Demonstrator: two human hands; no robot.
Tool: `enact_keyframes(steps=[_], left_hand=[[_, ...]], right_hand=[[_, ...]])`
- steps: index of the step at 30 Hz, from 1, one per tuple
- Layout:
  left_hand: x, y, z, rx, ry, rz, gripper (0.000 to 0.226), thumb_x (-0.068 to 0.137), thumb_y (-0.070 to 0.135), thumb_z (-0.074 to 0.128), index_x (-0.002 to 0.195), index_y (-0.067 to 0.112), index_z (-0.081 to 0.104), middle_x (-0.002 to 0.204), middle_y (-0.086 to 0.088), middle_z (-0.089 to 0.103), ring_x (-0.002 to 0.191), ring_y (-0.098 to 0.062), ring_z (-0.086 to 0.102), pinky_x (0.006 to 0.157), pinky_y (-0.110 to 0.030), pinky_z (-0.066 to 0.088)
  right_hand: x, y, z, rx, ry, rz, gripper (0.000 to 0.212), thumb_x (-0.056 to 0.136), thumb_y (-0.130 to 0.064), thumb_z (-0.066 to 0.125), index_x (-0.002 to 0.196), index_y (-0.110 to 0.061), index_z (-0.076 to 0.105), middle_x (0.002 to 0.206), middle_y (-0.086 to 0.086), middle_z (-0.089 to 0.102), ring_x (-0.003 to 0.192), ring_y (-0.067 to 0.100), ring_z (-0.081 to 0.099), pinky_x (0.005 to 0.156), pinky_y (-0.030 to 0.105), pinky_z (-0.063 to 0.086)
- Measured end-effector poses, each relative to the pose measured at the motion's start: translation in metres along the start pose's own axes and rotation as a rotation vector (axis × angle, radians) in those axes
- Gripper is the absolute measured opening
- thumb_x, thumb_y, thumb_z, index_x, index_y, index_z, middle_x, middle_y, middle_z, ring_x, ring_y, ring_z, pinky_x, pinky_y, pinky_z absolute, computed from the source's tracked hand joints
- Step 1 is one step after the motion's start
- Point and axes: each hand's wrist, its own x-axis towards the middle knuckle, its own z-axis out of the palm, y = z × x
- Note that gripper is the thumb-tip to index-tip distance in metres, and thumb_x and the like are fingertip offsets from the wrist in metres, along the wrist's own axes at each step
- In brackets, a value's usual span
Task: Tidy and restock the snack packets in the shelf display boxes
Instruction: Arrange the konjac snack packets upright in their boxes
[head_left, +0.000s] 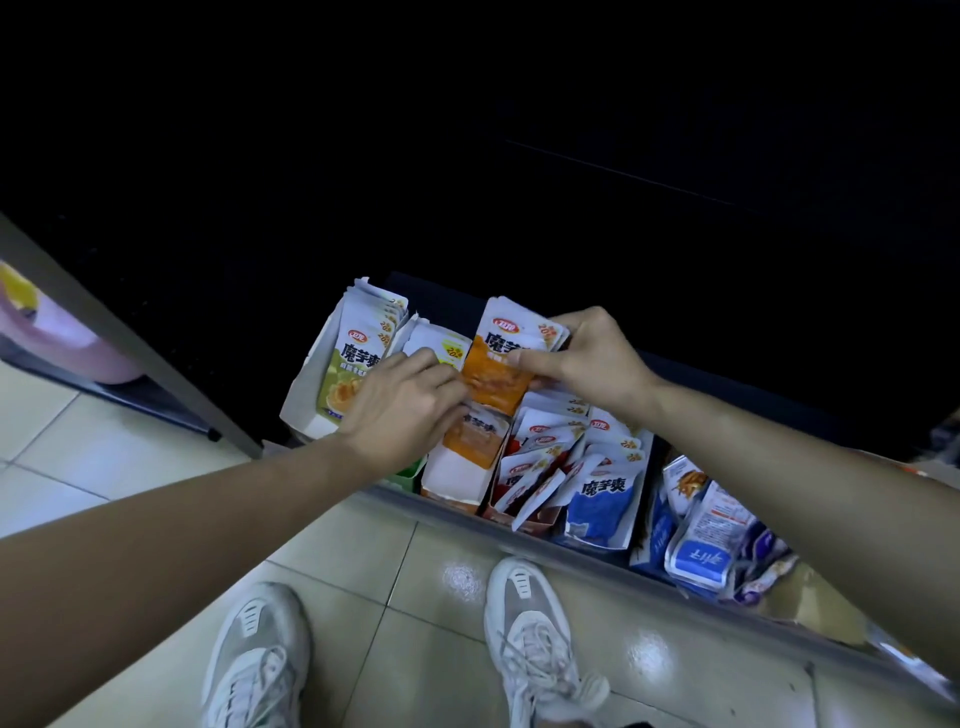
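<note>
Right hand (587, 358) pinches the orange packet stack (498, 364), upright over the orange box (452, 475). Left hand (400, 410) at the stack's 8 o'clock, fingers curled into the box; grip unclear. Green box (304, 400), 9 o'clock, looks orderly. Red packets (540, 457), 4 o'clock, jumbled and untidied. Roughly midway, I'd judge.

"魔芋爽" is showing on green pkt (353, 358) under a red "卫龙" logo, also on blue pkt (602, 499). On orange pkt (493, 374) it's showing partly, w/ "20" on a yellow corner badge.
</note>
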Motion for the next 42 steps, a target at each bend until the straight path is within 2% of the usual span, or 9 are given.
enact_keyframes(steps=[5,10,16,19,23,29,33,37,42], left_hand=[[-0.001,0.004,0.001,-0.043,0.035,-0.088,0.011,0.093,0.028,0.068,0.091,0.019,0.074,0.085,0.004,0.072,0.080,-0.021,0.059,0.055,-0.031,0.047],[0.000,0.005,0.003,-0.055,0.062,-0.199,0.014,0.091,0.033,0.071,0.088,0.020,0.074,0.082,0.005,0.069,0.079,-0.019,0.059,0.051,-0.029,0.044],[0.002,0.007,0.006,-0.087,0.037,-0.289,0.015,0.085,0.033,0.079,0.094,0.022,0.075,0.086,0.007,0.069,0.084,-0.018,0.059,0.051,-0.029,0.048],[0.006,0.006,0.005,-0.084,0.024,-0.313,0.016,0.084,0.033,0.079,0.094,0.023,0.074,0.087,0.006,0.069,0.085,-0.019,0.060,0.051,-0.028,0.047],[0.024,0.010,0.005,-0.034,-0.036,-0.363,0.024,0.087,0.036,0.074,0.105,0.023,0.066,0.098,0.002,0.065,0.096,-0.023,0.059,0.056,-0.026,0.035],[0.045,0.013,0.009,0.092,-0.230,-0.442,0.049,0.089,0.043,0.070,0.129,0.024,0.050,0.120,-0.006,0.052,0.111,-0.028,0.054,0.079,-0.039,0.048],[0.032,0.016,-0.002,-0.047,-0.238,-0.472,0.057,0.088,0.038,0.071,0.136,0.019,0.048,0.126,-0.006,0.052,0.118,-0.028,0.053,0.078,-0.038,0.050],[0.012,0.032,-0.028,-0.379,-0.166,-0.402,0.037,0.092,0.045,0.060,0.122,0.024,0.057,0.112,0.006,0.055,0.104,-0.016,0.055,0.073,-0.033,0.046],[0.007,0.079,-0.049,-0.432,-0.468,-0.392,0.094,0.063,0.082,0.063,0.140,0.031,0.044,0.134,0.007,0.056,0.118,-0.016,0.053,0.092,-0.039,0.051]], right_hand=[[0.008,-0.011,-0.007,-0.014,-0.089,0.112,0.015,0.092,-0.015,0.068,0.105,-0.011,0.061,0.094,-0.006,0.067,0.080,0.005,0.067,0.073,0.027,0.061],[0.020,0.000,0.005,-0.412,-0.144,0.002,0.023,0.088,-0.023,0.074,0.109,-0.015,0.070,0.098,0.000,0.070,0.086,0.010,0.065,0.082,0.029,0.057],[0.023,0.011,0.003,-0.536,-0.012,-0.128,0.024,0.085,-0.010,0.074,0.108,-0.011,0.071,0.079,-0.005,0.069,0.076,0.007,0.064,0.080,0.032,0.056],[0.023,0.013,0.005,-0.559,-0.079,-0.165,0.022,0.087,-0.015,0.074,0.109,-0.012,0.074,0.093,0.000,0.073,0.087,0.011,0.065,0.086,0.031,0.055],[0.018,0.011,0.001,-0.517,-0.105,-0.216,0.023,0.093,-0.012,0.066,0.115,-0.009,0.072,0.108,0.003,0.072,0.097,0.012,0.065,0.090,0.025,0.051],[-0.005,0.012,-0.027,-0.504,-0.087,-0.218,0.021,0.090,-0.017,0.071,0.109,-0.010,0.072,0.102,0.002,0.065,0.092,0.012,0.062,0.087,0.030,0.054],[-0.030,0.002,-0.038,-0.534,-0.177,-0.195,0.027,0.086,-0.007,0.070,0.113,-0.011,0.071,0.102,-0.002,0.062,0.091,0.012,0.058,0.083,0.024,0.048],[-0.060,-0.007,-0.039,-0.577,-0.352,-0.135,0.042,0.079,-0.004,0.070,0.117,-0.020,0.068,0.109,-0.004,0.060,0.101,0.012,0.057,0.089,0.025,0.047],[-0.086,0.010,-0.029,-0.659,-0.392,-0.079,0.042,0.081,-0.021,0.075,0.118,-0.028,0.057,0.105,-0.012,0.059,0.099,0.010,0.055,0.088,0.034,0.050]])
